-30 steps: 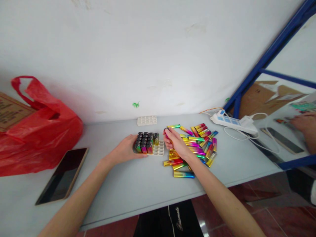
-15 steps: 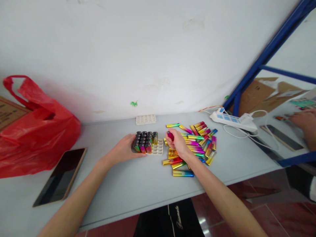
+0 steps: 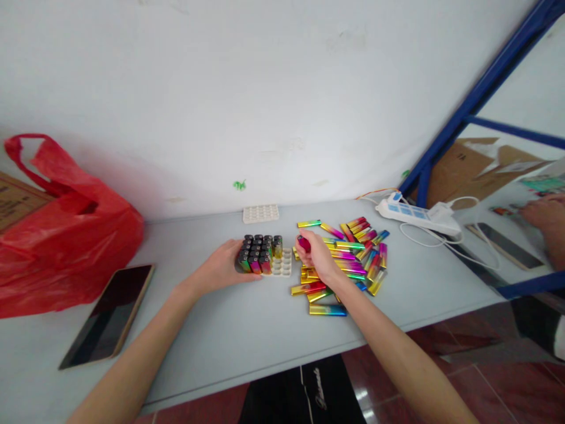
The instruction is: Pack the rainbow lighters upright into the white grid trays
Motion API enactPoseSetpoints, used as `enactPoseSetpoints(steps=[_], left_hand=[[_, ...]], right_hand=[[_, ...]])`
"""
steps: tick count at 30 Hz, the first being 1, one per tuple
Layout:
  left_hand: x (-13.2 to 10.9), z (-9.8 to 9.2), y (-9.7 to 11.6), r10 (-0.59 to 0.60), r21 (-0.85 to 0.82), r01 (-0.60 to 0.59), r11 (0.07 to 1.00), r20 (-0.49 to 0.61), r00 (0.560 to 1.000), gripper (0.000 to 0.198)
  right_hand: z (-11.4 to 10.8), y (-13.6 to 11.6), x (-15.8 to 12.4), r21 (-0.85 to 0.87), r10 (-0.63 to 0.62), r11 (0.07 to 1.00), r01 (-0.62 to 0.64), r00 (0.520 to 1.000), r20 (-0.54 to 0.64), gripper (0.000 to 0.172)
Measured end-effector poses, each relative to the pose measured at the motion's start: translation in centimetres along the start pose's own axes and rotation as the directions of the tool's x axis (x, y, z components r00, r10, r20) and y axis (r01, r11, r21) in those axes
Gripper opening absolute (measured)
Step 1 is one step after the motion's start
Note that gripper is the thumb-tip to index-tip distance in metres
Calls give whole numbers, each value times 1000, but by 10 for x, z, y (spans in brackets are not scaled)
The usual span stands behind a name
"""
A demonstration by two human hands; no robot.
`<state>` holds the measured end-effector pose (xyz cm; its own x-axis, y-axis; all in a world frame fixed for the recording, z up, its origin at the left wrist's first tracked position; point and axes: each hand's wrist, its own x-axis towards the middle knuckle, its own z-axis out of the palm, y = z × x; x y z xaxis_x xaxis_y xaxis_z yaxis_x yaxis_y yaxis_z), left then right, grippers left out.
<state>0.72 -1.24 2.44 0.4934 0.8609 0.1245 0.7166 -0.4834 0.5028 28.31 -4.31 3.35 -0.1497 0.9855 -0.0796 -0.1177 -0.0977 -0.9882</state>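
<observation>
A white tray of small round-edged slots (image 3: 282, 262) lies on the table, its left part filled with several upright lighters (image 3: 258, 252) that have black tops and shiny coloured bodies. My left hand (image 3: 226, 262) is wrapped round the left side of this group, thumb along the near edge. Just right of the tray, my right hand (image 3: 316, 253) is closed on a magenta lighter (image 3: 303, 242), its end poking out above the fingers. Under and beyond that hand spreads a loose pile of metallic rainbow cases (image 3: 351, 268), lying flat.
A second white tray (image 3: 261, 214) lies by the wall. To the left are a red plastic bag (image 3: 66, 235) and a phone (image 3: 108, 315). A power strip with cables (image 3: 417, 215) and blue frame (image 3: 470, 100) stand right. Another person's hand (image 3: 545, 212) shows beyond the frame.
Almost nothing differs. Both hands keep their places and holds; the view has shifted very slightly.
</observation>
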Motion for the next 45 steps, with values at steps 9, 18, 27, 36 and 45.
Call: enactPoseSetpoints(steps=[9, 18, 27, 36, 45], left_hand=[[0, -2, 4, 11, -8, -11, 1000, 1, 1000, 62], [-1, -3, 6, -5, -6, 5, 1000, 16, 1000, 66], [-1, -2, 4, 0, 2, 0, 1000, 17, 1000, 67], [-1, -2, 3, 19, -9, -19, 1000, 9, 1000, 67], [0, 0, 1, 15, 7, -16, 1000, 6, 1000, 66]], right_hand=[[-1, 1, 0, -189, -65, 980, 61, 998, -12, 65], [-6, 1, -4, -294, -263, 916, 274, 962, 78, 56], [-9, -5, -7, -681, -462, 578, 450, 868, 182, 36], [-10, 7, -2, -703, -547, 505, 501, 816, 188, 28], [6, 9, -5, -871, -494, 181, 457, 808, 321, 26]])
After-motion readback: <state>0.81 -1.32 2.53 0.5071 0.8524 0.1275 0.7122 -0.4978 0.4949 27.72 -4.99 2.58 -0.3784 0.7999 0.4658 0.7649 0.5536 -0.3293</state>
